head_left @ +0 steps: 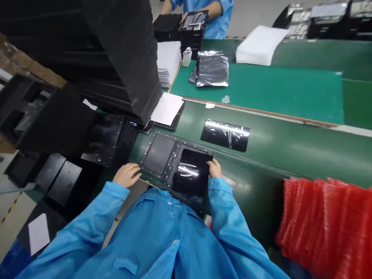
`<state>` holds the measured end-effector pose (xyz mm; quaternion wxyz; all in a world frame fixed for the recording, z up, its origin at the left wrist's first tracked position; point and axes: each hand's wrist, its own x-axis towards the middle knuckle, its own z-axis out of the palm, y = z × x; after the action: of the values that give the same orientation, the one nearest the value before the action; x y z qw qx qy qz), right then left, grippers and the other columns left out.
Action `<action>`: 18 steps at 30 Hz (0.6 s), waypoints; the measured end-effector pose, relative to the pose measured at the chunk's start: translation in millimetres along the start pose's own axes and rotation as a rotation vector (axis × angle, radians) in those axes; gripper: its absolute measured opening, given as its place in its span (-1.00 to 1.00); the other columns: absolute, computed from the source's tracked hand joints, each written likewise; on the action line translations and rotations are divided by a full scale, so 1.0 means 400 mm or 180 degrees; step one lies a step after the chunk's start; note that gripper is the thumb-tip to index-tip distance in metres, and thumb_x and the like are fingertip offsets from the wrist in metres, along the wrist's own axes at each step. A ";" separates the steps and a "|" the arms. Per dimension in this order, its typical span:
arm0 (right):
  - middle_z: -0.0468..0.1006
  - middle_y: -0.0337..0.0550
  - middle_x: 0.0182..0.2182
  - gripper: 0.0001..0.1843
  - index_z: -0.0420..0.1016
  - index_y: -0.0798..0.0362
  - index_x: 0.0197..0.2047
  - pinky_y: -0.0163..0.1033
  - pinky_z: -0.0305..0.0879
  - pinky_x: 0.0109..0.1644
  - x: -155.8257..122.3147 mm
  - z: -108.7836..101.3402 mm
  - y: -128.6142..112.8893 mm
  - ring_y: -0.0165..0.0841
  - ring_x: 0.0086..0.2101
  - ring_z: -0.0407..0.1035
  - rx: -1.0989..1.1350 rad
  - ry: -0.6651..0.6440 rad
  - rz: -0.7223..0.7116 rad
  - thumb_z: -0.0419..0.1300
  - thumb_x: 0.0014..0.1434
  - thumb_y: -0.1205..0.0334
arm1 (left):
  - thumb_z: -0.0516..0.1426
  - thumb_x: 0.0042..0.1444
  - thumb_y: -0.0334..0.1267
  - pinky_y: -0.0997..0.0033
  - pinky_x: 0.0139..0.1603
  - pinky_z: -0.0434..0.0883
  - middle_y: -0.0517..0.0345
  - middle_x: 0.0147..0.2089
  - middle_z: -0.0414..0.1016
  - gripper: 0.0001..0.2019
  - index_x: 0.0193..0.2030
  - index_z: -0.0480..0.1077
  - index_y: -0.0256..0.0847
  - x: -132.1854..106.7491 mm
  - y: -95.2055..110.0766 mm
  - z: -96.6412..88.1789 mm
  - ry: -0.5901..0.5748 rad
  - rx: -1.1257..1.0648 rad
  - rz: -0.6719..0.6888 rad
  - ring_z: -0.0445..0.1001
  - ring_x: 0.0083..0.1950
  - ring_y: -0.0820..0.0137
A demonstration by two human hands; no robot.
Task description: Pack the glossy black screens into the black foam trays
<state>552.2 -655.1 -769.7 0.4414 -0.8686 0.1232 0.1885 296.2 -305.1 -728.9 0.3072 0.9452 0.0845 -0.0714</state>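
One glossy panel (188,173) in riveted black tray (171,144)

Factory packing line, green workbench (276,151), blue smocks (162,232), stacked black trays (116,58)

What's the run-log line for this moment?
left hand: at edge of black tray | right hand: on glossy black panel in tray | nearby: red bags

Bright, even light leaves only soft shadows; white glare streaks the glossy black panel (188,171) and sheens the green surface (270,155), while wide-angle distortion bends the frame's edges.
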 end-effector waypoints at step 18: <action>0.38 0.10 -0.17 -0.33 0.39 0.15 -0.02 0.07 0.21 0.04 -0.270 0.052 0.105 -0.05 -0.09 0.28 -0.1960 0.0904 -0.0140 0.12 -0.06 -0.20 | 0.12 0.04 0.17 -0.24 0.34 -0.19 -0.20 0.38 0.02 -0.19 0.32 0.10 -0.32 0.125 0.076 0.322 -0.1278 -0.0895 0.0526 -0.14 0.41 -0.04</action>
<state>434.4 -657.5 -764.0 0.1409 -0.9811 0.1019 0.0844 340.5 -399.7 -824.1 0.4510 0.8638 -0.0465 -0.2198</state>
